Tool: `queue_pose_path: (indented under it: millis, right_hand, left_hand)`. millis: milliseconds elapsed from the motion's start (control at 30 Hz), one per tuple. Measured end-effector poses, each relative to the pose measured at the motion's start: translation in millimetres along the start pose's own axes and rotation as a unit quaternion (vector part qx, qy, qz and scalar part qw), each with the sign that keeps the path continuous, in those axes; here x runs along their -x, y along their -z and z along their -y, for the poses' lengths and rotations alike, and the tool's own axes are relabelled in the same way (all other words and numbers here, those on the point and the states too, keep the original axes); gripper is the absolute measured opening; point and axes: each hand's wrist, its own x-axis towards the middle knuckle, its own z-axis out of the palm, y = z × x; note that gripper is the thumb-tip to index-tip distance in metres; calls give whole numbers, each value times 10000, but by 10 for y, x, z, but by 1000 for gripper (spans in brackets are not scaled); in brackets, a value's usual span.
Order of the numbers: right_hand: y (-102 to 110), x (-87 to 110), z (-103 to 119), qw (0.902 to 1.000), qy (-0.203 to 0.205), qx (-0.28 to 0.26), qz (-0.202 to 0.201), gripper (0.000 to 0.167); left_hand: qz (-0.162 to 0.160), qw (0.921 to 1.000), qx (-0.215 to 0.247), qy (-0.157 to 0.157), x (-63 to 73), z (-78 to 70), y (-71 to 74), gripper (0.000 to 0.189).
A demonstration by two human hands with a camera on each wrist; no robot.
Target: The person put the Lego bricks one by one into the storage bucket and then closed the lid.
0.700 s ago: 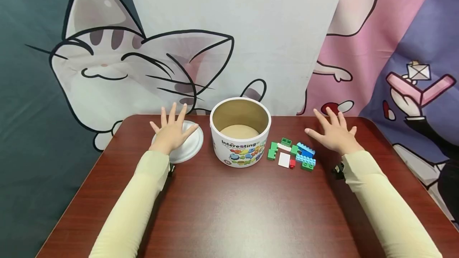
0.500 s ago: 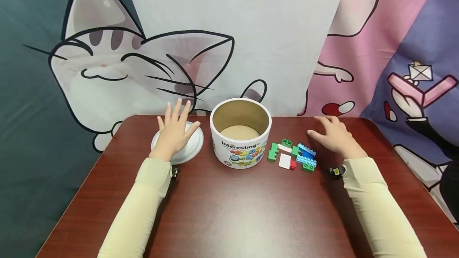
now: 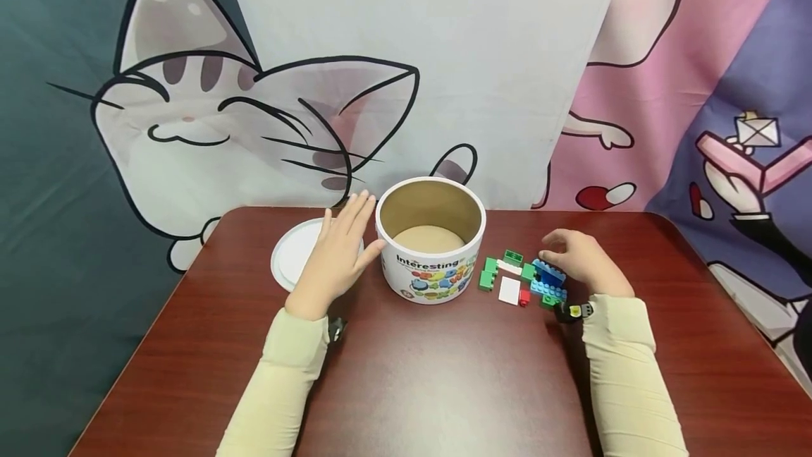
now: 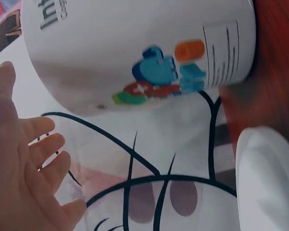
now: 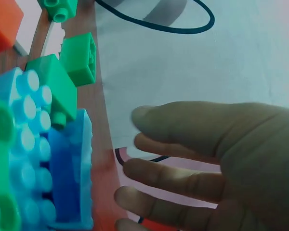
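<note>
A white round bucket [image 3: 431, 277] with "Interesting" and colourful toy prints stands upright, its top uncovered. Left of it lies a white round lid [image 3: 293, 252]. My left hand [image 3: 336, 256] hovers beside the bucket's left side, fingers straight, and covers part of the lid; in the left wrist view a gap separates the fingers from the bucket. Right of the bucket lie several toy building bricks, among them blue bricks [image 3: 549, 275], green bricks [image 3: 488, 275], a red brick [image 3: 524, 297] and a white one [image 3: 509, 290]. My right hand [image 3: 586, 259], fingers loosely bent, holds nothing beside the blue bricks.
A dark red-brown wooden table [image 3: 444, 379] carries everything. Behind its far edge hangs a cloth backdrop [image 3: 507, 76] printed with cartoon cats. A small dark device [image 3: 574, 312] is worn at the right wrist.
My left hand has moved right from over the lid to the bucket's side. My right hand has moved left and nearer the bricks, its spread fingers now bent.
</note>
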Motion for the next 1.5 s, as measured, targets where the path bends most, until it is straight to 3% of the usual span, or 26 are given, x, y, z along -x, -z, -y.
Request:
queue_pose_path:
  millis: [367, 733, 1133, 1500]
  right_hand:
    - [-106, -33, -14, 9990, 1, 109, 434, 23]
    - [-121, -53, -34, 9988, 46, 192, 458, 19]
    - [-71, -35, 2, 9998, -93, 157, 116, 26]
    - [-32, -38, 63, 9990, 147, 4, -428, 25]
  left_hand:
    - [503, 9986, -76, 118, 23, -58, -113, 76]
    - [528, 9985, -17, 159, 26, -64, -136, 77]
    - [627, 9977, 179, 158, -4, -62, -135, 77]
    - [688, 9972, 188, 202, 0, -70, -118, 77]
